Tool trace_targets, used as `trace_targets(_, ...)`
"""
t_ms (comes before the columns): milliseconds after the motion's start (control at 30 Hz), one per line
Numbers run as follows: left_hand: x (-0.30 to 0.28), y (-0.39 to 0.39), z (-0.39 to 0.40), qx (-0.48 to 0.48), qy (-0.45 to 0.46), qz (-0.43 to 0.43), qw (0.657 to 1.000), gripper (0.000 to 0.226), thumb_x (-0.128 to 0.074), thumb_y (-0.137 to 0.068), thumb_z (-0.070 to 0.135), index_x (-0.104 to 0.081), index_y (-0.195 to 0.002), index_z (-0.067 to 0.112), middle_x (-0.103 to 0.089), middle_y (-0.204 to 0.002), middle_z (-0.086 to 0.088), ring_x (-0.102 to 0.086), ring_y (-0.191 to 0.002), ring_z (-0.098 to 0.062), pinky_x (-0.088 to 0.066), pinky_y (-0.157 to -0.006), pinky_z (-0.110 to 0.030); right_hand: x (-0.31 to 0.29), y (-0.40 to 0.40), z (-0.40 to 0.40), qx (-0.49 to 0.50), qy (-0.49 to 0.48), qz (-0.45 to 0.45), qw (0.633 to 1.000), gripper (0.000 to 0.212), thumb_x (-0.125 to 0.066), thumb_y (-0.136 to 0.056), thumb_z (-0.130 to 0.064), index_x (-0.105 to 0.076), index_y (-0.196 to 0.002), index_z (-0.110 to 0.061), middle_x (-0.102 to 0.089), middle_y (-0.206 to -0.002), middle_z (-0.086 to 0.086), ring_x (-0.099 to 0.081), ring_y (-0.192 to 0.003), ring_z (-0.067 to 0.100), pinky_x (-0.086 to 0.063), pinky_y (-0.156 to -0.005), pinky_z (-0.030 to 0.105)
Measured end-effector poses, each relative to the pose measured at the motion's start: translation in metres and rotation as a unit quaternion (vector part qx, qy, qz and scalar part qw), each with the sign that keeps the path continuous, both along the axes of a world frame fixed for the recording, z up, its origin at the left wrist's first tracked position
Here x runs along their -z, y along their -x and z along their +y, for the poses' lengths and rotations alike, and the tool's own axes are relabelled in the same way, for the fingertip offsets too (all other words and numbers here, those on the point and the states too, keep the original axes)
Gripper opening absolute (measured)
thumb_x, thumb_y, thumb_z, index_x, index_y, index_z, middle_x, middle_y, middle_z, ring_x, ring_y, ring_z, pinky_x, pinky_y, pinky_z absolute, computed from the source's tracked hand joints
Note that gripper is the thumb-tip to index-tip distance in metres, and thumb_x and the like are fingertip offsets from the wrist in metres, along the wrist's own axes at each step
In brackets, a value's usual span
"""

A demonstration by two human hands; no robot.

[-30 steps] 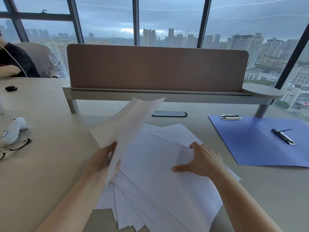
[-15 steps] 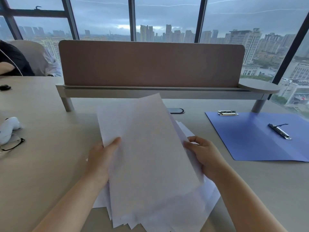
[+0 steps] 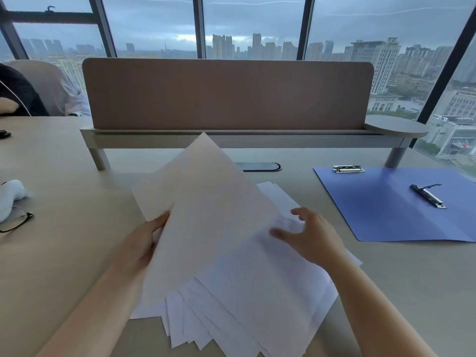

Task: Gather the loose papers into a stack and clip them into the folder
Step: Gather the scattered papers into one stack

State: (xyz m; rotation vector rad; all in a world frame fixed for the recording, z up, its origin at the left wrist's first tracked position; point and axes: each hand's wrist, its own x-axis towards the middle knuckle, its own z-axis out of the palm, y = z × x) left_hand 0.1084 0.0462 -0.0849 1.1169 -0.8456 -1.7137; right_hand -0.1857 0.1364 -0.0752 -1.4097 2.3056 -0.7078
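I see the left hand [image 3: 144, 243] gripping some raised sheets [image 3: 206, 210] above the loose papers [image 3: 257, 292] on the desk [image 3: 64, 253], the right hand [image 3: 311, 235] resting relaxed on them, the blue folder [image 3: 386, 210] lying open to the right

A single head-worn wide-angle view looks forward and down across the desk [image 3: 64, 253] from close above it, facing the divider panel [image 3: 226, 96] and windows [image 3: 252, 27] beyond.
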Motion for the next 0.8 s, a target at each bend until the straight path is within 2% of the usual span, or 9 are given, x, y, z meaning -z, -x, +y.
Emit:
trace_targets(100,0.001,-0.004,-0.004,-0.022,-0.025,0.017,0.999,0.033,-0.049,-0.101,0.025,-0.077,-0.09,0.009,-0.068,-0.053,-0.001,-0.061,-0.037,-0.008,-0.045,-0.035,-0.014,0.006,-0.011,0.003,-0.087,-0.11,0.097,0.985,0.122,-0.063,-0.056,-0.087,-0.019,-0.156,-0.032,-0.028,-0.161,-0.001,-0.024,-0.149,0.023,-0.024,-0.116,0.041)
trace_targets(167,0.008,-0.009,-0.011,-0.064,-0.025,0.031,0.997,0.039,-0.052,-0.1,0.022,-0.079,-0.073,0.013,-0.065,-0.055,0.002,-0.058,-0.036,-0.006,-0.044,-0.037,-0.011,0.011,-0.015,0.003,-0.116,-0.131,0.116,0.978,0.134,-0.058,-0.051,-0.093,-0.008,-0.158,-0.029,-0.011,-0.166,0.001,-0.007,-0.153,0.023,-0.011,-0.122,0.043)
trace_targets(233,0.013,-0.01,-0.009,-0.06,-0.009,0.043,0.997,0.052,-0.053,-0.099,0.018,-0.075,-0.052,0.011,-0.066,-0.059,0.0,-0.059,-0.037,-0.008,-0.046,-0.039,-0.012,0.012,-0.017,0.003,-0.111,-0.121,0.118,0.979,0.139,-0.058,-0.049,-0.094,-0.006,-0.159,-0.026,-0.011,-0.166,0.002,-0.007,-0.153,0.022,-0.01,-0.122,0.044)
trace_targets(300,0.016,-0.006,-0.006,-0.026,-0.02,0.066,0.997,0.053,-0.053,-0.096,0.017,-0.073,-0.047,0.008,-0.066,-0.053,-0.002,-0.059,-0.035,-0.009,-0.044,-0.035,-0.013,0.01,-0.016,0.003,-0.097,-0.104,0.125,0.982,0.141,-0.06,-0.047,-0.093,-0.01,-0.158,-0.023,-0.02,-0.163,0.002,-0.015,-0.151,0.023,-0.016,-0.12,0.043)
trace_targets(333,0.014,-0.005,-0.005,-0.021,-0.035,0.068,0.997,0.052,-0.053,-0.097,0.019,-0.073,-0.051,0.007,-0.065,-0.049,-0.002,-0.059,-0.034,-0.01,-0.042,-0.033,-0.013,0.008,-0.016,0.003,-0.092,-0.096,0.13,0.982,0.141,-0.062,-0.047,-0.093,-0.013,-0.158,-0.022,-0.026,-0.161,0.001,-0.02,-0.149,0.024,-0.02,-0.118,0.042)
trace_targets(400,0.005,0.002,0.003,-0.019,-0.04,0.03,0.999,0.038,-0.051,-0.1,0.027,-0.074,-0.079,0.005,-0.065,-0.047,-0.003,-0.06,-0.034,-0.012,-0.042,-0.032,-0.014,0.007,-0.016,0.002,-0.086,-0.087,0.145,0.982,0.137,-0.064,-0.045,-0.092,-0.022,-0.154,-0.022,-0.035,-0.153,0.001,-0.029,-0.144,0.025,-0.026,-0.113,0.041)
trace_targets(500,0.002,0.004,0.004,-0.032,-0.048,0.022,0.998,0.03,-0.052,-0.1,0.027,-0.064,-0.116,0.006,-0.074,-0.061,-0.003,-0.068,-0.045,-0.015,-0.051,-0.038,-0.021,0.003,-0.018,-0.001,-0.08,-0.077,0.155,0.982,0.127,-0.066,-0.043,-0.091,-0.036,-0.146,-0.023,-0.043,-0.143,0.001,-0.037,-0.137,0.025,-0.031,-0.108,0.04)
trace_targets(667,0.002,0.01,0.008,-0.048,-0.021,0.026,0.998,0.036,-0.057,-0.096,0.021,-0.062,-0.131,0.01,-0.074,-0.108,-0.008,-0.074,-0.067,-0.016,-0.062,-0.059,-0.032,-0.004,-0.019,-0.003,-0.066,-0.081,0.138,0.985,0.105,-0.074,-0.047,-0.083,-0.049,-0.13,-0.024,-0.055,-0.126,-0.004,-0.05,-0.126,0.021,-0.032,-0.098,0.038)
trace_targets(800,0.001,0.015,0.013,-0.057,0.0,0.053,0.997,0.036,-0.056,-0.097,0.019,-0.061,-0.131,0.013,-0.068,-0.125,-0.015,-0.071,-0.085,-0.023,-0.059,-0.073,-0.041,-0.007,-0.015,0.0,-0.092,-0.089,0.091,0.988,0.074,-0.077,-0.062,-0.062,-0.057,-0.122,-0.023,-0.062,-0.118,-0.004,-0.06,-0.111,0.021,-0.043,-0.093,0.034)
